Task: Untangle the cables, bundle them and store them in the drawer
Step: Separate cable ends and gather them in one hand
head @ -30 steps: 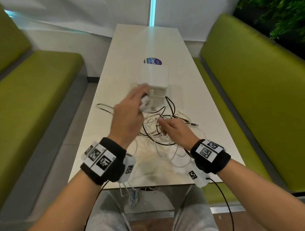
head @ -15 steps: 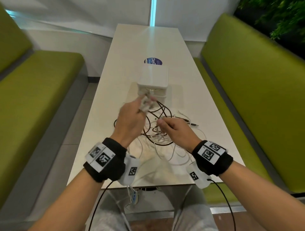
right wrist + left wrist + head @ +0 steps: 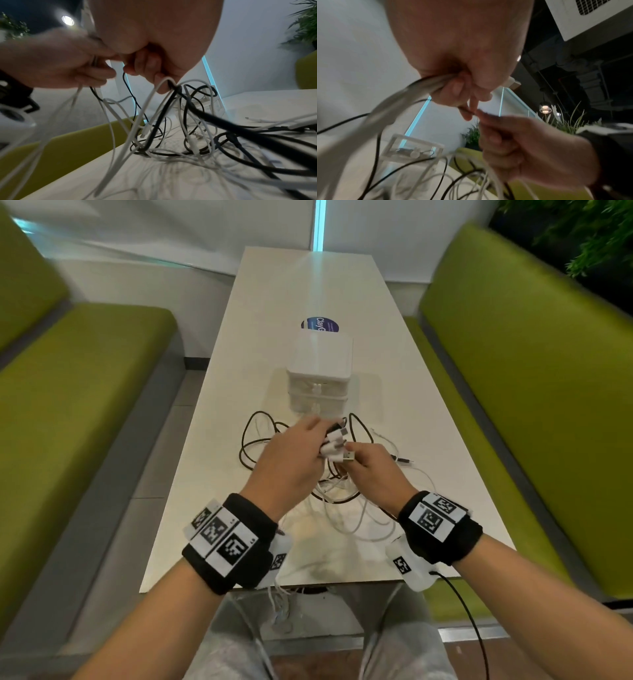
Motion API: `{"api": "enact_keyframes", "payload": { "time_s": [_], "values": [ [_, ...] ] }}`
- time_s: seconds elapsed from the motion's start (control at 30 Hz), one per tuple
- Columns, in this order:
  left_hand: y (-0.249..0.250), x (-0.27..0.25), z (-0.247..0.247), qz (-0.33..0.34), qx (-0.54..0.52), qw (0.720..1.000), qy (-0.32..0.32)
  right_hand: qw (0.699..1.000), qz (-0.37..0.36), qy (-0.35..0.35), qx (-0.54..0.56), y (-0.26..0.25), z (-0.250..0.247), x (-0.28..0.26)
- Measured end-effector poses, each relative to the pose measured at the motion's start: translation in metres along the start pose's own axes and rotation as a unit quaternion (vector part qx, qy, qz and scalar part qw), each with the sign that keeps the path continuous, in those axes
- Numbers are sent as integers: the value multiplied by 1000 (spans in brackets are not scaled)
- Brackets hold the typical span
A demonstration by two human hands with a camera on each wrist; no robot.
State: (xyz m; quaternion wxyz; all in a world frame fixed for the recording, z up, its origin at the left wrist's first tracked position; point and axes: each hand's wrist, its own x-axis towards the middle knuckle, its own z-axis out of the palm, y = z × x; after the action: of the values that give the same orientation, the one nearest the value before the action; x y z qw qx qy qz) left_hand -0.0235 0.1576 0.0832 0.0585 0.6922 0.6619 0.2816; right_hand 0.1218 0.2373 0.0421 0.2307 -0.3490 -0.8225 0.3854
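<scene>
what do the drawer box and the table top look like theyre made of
Drawer box: probably plastic, milky and semi-translucent; in the left wrist view the blue light strip shows through its front. Table top: smooth cream surface with soft glare, likely laminate; uncertain.

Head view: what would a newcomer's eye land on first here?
First, the two hands meeting over the middle of the table: the left hand grips a bunch of cable plugs while the right hand pinches one more plug beside them. Below them sprawls the tangle of black and white cables, with a small white drawer box just behind, between two green benches.
</scene>
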Motion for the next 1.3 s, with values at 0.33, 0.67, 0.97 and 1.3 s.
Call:
{"api": "enact_keyframes", "payload": {
  "time_s": [0.33, 0.67, 0.97, 1.3],
  "values": [
    [-6, 0, -13, -105, -302, 938, 135, 998, -54, 4, -21, -2, -1, 2],
    [-16, 2, -16, -144, -107, 966, 187, 999, -23, 9, -37, -6, 6, 10],
    [-6, -4, -2, 16, -43, 993, 112, 984, -95, -27, -150, -10, -2, 11],
    [-23, 0, -11, -53, -12, 988, 147, 969, -102, -60, -216, 1, -22, 26]
  ]
}}
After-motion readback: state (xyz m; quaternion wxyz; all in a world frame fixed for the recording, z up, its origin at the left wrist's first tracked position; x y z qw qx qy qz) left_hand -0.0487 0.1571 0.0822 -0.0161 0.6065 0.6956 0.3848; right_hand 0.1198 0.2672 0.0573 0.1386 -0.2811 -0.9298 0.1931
